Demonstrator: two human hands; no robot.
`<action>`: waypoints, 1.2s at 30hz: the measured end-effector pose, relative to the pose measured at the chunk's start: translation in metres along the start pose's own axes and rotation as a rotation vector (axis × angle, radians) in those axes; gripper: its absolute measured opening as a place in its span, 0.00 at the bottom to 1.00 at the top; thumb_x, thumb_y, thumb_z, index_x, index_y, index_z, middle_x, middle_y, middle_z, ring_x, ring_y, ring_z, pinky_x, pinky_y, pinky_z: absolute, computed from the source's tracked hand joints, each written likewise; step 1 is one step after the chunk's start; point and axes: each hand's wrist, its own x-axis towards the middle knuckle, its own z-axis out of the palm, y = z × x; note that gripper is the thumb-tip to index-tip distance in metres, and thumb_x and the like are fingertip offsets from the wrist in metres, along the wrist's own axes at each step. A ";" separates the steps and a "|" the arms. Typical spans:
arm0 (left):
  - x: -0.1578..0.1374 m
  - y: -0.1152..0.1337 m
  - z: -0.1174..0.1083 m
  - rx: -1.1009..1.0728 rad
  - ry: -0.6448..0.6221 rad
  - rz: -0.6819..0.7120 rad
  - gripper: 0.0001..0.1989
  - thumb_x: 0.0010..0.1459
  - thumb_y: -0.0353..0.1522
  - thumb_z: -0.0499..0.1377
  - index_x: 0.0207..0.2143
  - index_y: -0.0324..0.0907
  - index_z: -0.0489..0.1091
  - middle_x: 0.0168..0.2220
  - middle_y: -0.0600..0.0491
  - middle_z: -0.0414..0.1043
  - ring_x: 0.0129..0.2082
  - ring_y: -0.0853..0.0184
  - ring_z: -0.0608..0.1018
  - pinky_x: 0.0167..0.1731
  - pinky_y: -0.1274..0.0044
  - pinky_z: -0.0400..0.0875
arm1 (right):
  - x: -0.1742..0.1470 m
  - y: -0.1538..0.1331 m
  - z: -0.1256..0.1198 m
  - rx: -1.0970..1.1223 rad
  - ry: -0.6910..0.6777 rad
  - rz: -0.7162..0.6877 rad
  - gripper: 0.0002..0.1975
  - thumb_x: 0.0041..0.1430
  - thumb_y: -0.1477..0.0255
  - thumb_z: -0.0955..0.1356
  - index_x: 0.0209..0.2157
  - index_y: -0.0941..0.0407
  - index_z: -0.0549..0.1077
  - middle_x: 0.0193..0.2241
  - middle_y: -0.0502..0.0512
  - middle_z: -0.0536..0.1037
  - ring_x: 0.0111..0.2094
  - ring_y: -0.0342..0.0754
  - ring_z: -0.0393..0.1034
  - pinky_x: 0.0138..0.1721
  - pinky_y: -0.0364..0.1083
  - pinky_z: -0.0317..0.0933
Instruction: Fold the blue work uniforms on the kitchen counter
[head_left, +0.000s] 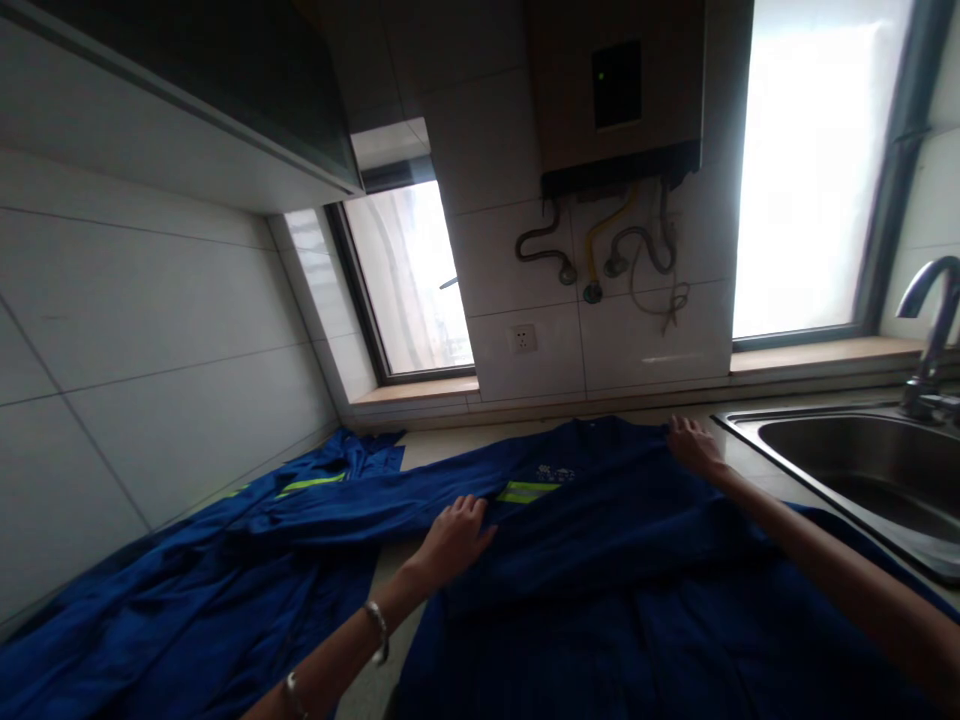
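Note:
A dark blue work jacket [570,560] lies spread on the counter in front of me, with yellow-green reflective tape [529,492] and small white lettering on its chest. One sleeve stretches out to the left; the other seems folded across the front. My left hand [454,535] rests on the jacket beside the tape, thumb apart from the fingers. At the jacket's right shoulder, near the sink, my right hand [694,445] lies with its fingers somewhat spread over the edge of the cloth. Neither hand visibly grips the fabric.
More blue clothing [172,590] with reflective strips covers the left of the counter [442,437]. To the right is a steel sink [862,460] with a faucet [934,330]. A water heater [619,90] with hoses hangs on the wall; a cabinet [187,90] overhangs the upper left.

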 end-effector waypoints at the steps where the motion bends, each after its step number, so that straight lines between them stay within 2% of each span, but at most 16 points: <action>1: 0.004 0.014 0.000 -0.021 0.014 0.072 0.23 0.60 0.43 0.46 0.49 0.37 0.64 0.49 0.40 0.65 0.51 0.54 0.66 0.49 0.66 0.59 | -0.010 -0.016 -0.002 0.043 0.022 -0.087 0.26 0.62 0.66 0.54 0.58 0.64 0.54 0.57 0.71 0.57 0.56 0.60 0.52 0.52 0.57 0.51; 3: 0.010 0.043 0.006 -0.058 -0.033 0.244 0.23 0.62 0.40 0.42 0.53 0.38 0.61 0.55 0.41 0.59 0.57 0.56 0.60 0.54 0.66 0.54 | -0.036 -0.049 -0.004 0.153 -0.001 -0.280 0.30 0.61 0.59 0.56 0.59 0.62 0.54 0.60 0.67 0.52 0.60 0.59 0.47 0.56 0.56 0.46; 5: 0.013 0.067 0.016 -0.053 -0.151 0.385 0.24 0.63 0.42 0.41 0.58 0.42 0.56 0.61 0.44 0.50 0.61 0.54 0.50 0.57 0.60 0.47 | -0.066 -0.077 -0.006 0.261 -0.094 -0.468 0.32 0.60 0.54 0.54 0.60 0.59 0.53 0.62 0.62 0.48 0.61 0.57 0.42 0.58 0.56 0.42; 7: 0.014 0.081 0.026 -0.023 -0.294 0.444 0.28 0.61 0.47 0.42 0.61 0.48 0.49 0.64 0.47 0.40 0.62 0.48 0.41 0.55 0.50 0.39 | -0.090 -0.094 -0.009 0.332 -0.192 -0.628 0.31 0.61 0.53 0.53 0.62 0.52 0.49 0.63 0.55 0.44 0.62 0.54 0.39 0.60 0.57 0.37; 9: 0.013 0.087 0.031 -0.002 -0.420 0.447 0.34 0.56 0.54 0.43 0.62 0.54 0.42 0.65 0.47 0.31 0.61 0.42 0.35 0.50 0.43 0.35 | -0.104 -0.096 -0.013 0.361 -0.282 -0.707 0.29 0.61 0.53 0.52 0.62 0.45 0.47 0.63 0.50 0.42 0.63 0.52 0.37 0.60 0.58 0.33; 11: 0.010 0.088 0.031 0.003 -0.477 0.442 0.39 0.52 0.57 0.45 0.62 0.56 0.38 0.65 0.48 0.24 0.60 0.40 0.32 0.47 0.40 0.33 | -0.104 -0.084 -0.015 0.362 -0.342 -0.692 0.26 0.62 0.54 0.51 0.61 0.42 0.47 0.63 0.48 0.42 0.63 0.52 0.37 0.59 0.60 0.30; 14: 0.004 0.088 0.025 0.002 -0.481 0.486 0.38 0.52 0.57 0.44 0.62 0.58 0.38 0.64 0.51 0.21 0.60 0.41 0.30 0.48 0.41 0.31 | -0.088 -0.047 -0.013 0.333 -0.355 -0.601 0.25 0.62 0.54 0.51 0.60 0.41 0.49 0.63 0.47 0.44 0.62 0.53 0.38 0.59 0.63 0.28; 19: -0.002 0.089 0.018 -0.016 -0.494 0.540 0.33 0.57 0.53 0.41 0.62 0.56 0.37 0.65 0.52 0.29 0.62 0.45 0.33 0.51 0.44 0.32 | -0.062 0.022 0.001 0.257 -0.327 -0.482 0.26 0.61 0.53 0.51 0.60 0.42 0.51 0.62 0.47 0.45 0.62 0.53 0.38 0.59 0.62 0.28; 24: -0.005 0.086 0.016 -0.075 -0.522 0.547 0.33 0.58 0.52 0.43 0.62 0.56 0.37 0.65 0.53 0.30 0.62 0.48 0.37 0.54 0.47 0.34 | -0.052 0.053 0.013 0.220 -0.314 -0.464 0.27 0.61 0.53 0.51 0.60 0.44 0.51 0.61 0.49 0.49 0.62 0.51 0.42 0.60 0.59 0.34; 26: -0.004 0.084 0.015 -0.115 -0.531 0.535 0.30 0.59 0.50 0.41 0.62 0.56 0.39 0.65 0.55 0.32 0.63 0.50 0.38 0.55 0.49 0.35 | -0.050 0.051 0.012 0.217 -0.291 -0.453 0.28 0.61 0.53 0.51 0.60 0.45 0.53 0.61 0.50 0.52 0.61 0.51 0.45 0.59 0.58 0.37; 28: 0.000 0.080 0.015 -0.172 -0.501 0.504 0.26 0.63 0.47 0.36 0.62 0.56 0.42 0.65 0.57 0.34 0.63 0.55 0.39 0.58 0.55 0.38 | -0.049 0.040 0.008 0.212 -0.213 -0.429 0.28 0.61 0.53 0.52 0.59 0.47 0.54 0.61 0.52 0.51 0.61 0.52 0.46 0.59 0.57 0.39; 31: 0.007 0.069 0.019 -0.162 -0.368 0.436 0.25 0.64 0.43 0.34 0.62 0.51 0.43 0.64 0.56 0.36 0.63 0.61 0.40 0.60 0.63 0.41 | -0.050 0.007 0.001 0.216 -0.095 -0.490 0.28 0.62 0.55 0.52 0.60 0.49 0.53 0.63 0.52 0.45 0.62 0.52 0.42 0.60 0.56 0.39; 33: 0.009 0.058 0.026 -0.070 -0.295 0.365 0.28 0.63 0.45 0.37 0.63 0.46 0.42 0.64 0.52 0.36 0.63 0.59 0.40 0.60 0.63 0.40 | -0.051 -0.021 -0.001 0.236 -0.088 -0.592 0.28 0.61 0.54 0.53 0.61 0.49 0.50 0.63 0.51 0.43 0.62 0.51 0.40 0.60 0.56 0.38; 36: 0.007 0.044 0.038 0.050 -0.277 0.280 0.32 0.61 0.48 0.38 0.63 0.42 0.41 0.64 0.48 0.34 0.63 0.55 0.38 0.59 0.60 0.39 | -0.049 -0.054 0.006 0.270 -0.159 -0.680 0.30 0.61 0.53 0.53 0.62 0.48 0.48 0.63 0.51 0.46 0.62 0.51 0.40 0.60 0.57 0.35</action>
